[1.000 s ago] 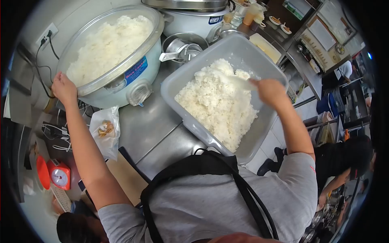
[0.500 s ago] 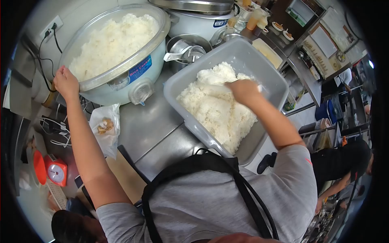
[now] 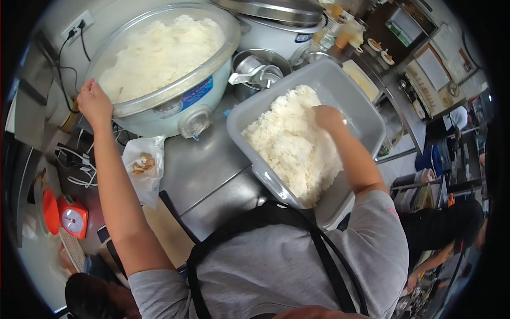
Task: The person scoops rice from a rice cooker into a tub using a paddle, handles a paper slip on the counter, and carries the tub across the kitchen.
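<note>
On the left, my left hand [image 3: 95,105] grips the rim of a big, tilted rice cooker [image 3: 204,101], its fingers curled over the edge. Cooked white rice [image 3: 164,50] is heaped inside the cooker. My right hand [image 3: 328,118] is closed over a grey plastic tub [image 3: 245,151]. It holds what looks like a white rice paddle [image 3: 345,122]; a bit of white shows beside the fist, and the rest is blurred against the rice. A mound of rice [image 3: 289,138] fills much of the tub.
A metal pot [image 3: 258,53] with a handled metal utensil stands between cooker and tub. Behind it is another cooker [image 3: 273,37]. A plastic bag [image 3: 144,165] with brownish pieces lies left, near a red scale [image 3: 73,217]. A co-worker [image 3: 446,228] stands at right.
The camera view has shifted slightly. My right hand has moved over the rice in the tub, and its surface looks more broken up. My left hand stays on the cooker rim.
</note>
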The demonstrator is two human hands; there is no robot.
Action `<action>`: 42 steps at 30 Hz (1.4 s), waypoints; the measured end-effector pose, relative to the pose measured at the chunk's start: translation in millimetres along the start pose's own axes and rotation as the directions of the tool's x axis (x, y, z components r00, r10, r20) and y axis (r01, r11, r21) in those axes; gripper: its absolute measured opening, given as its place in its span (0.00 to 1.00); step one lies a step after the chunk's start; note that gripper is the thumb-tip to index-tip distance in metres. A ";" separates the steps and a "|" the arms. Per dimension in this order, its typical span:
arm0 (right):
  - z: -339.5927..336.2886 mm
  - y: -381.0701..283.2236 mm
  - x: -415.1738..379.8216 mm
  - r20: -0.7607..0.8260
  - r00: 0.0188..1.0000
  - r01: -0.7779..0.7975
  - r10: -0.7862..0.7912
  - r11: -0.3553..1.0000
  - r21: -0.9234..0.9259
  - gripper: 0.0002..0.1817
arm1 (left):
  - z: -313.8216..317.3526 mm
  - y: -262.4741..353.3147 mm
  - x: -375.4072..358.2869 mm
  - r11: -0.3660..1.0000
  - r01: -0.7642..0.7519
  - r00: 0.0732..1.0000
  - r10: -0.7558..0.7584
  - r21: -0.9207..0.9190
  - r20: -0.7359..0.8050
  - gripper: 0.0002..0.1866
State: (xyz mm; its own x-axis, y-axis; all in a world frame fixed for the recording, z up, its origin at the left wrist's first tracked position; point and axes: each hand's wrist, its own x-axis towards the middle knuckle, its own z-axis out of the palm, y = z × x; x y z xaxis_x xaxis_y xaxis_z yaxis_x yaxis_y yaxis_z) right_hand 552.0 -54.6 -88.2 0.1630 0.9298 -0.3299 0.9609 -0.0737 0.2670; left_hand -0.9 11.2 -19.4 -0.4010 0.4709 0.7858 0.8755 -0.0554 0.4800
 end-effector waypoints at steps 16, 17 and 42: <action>-271.5 -252.1 50.6 -0.678 0.558 0.487 -0.478 0.850 -0.199 0.20 | -14.2 25.1 -9.1 0.997 0.052 0.999 -0.051 -0.053 0.012 0.12; -273.8 -276.1 63.7 -0.650 0.577 0.461 -0.496 0.854 -0.242 0.20 | -16.5 26.9 -9.0 0.998 0.046 0.999 -0.045 -0.038 0.025 0.12; -223.3 -286.7 23.7 -0.129 0.430 0.899 -0.894 0.437 -0.034 0.12 | -18.5 31.8 -9.7 0.992 0.101 0.995 -0.100 -0.070 0.017 0.11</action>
State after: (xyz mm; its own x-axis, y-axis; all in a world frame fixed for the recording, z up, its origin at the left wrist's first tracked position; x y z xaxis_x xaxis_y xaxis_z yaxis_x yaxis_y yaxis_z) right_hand 230.3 69.1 29.6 -0.8176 0.5121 -0.2634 0.5590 0.8156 -0.1494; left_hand 25.9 -11.4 -4.5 -0.4816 0.4891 0.7273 0.8098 -0.0690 0.5826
